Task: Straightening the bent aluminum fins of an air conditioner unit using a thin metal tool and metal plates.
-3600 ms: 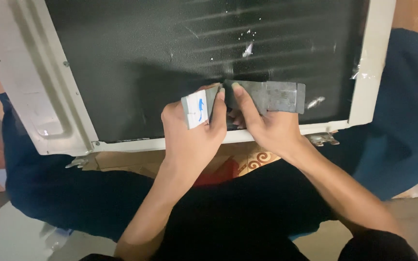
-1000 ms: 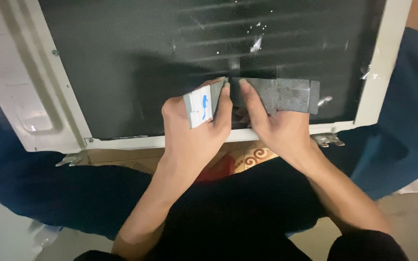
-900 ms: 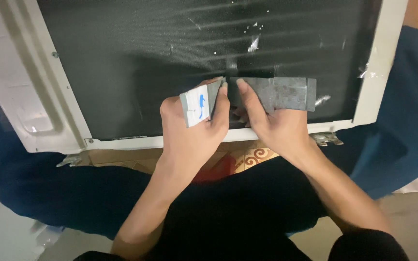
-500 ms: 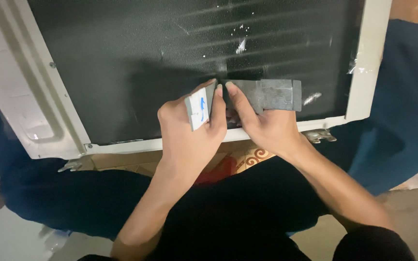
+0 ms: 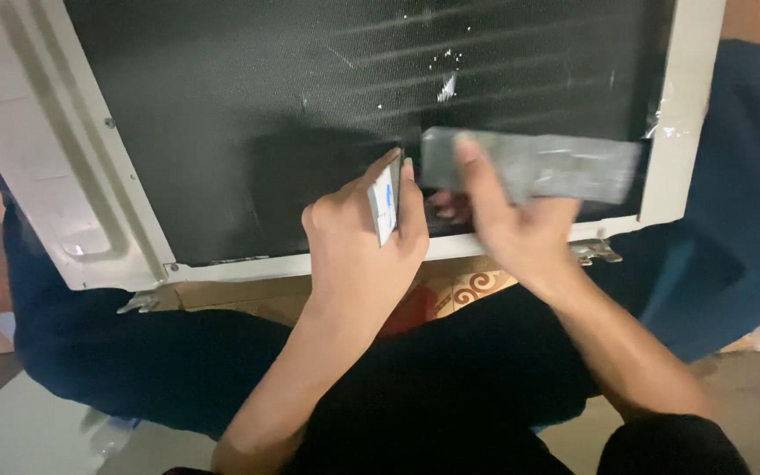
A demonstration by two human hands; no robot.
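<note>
Grey tape strip drawn out longer across the dark coil face

Right hand (image 5: 521, 233) has pulled the grey strip (image 5: 538, 165) (blurred with motion) further toward the white frame (image 5: 679, 114), pinching it; left hand (image 5: 362, 246) grips the small white-and-blue roll (image 5: 385, 199), now turned edge-on. Strip lies against the dark finned panel (image 5: 266, 105), over the person's lap.

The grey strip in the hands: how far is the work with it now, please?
Done: a long grey strip is already drawn out to the right, over the dark finned panel. In hand: the left hand grips the white-backed end; the right hand, blurred, holds the strip. Left: the strip lies against nothing yet as far as I can tell; the panel's pale scuffs remain bare.
</note>
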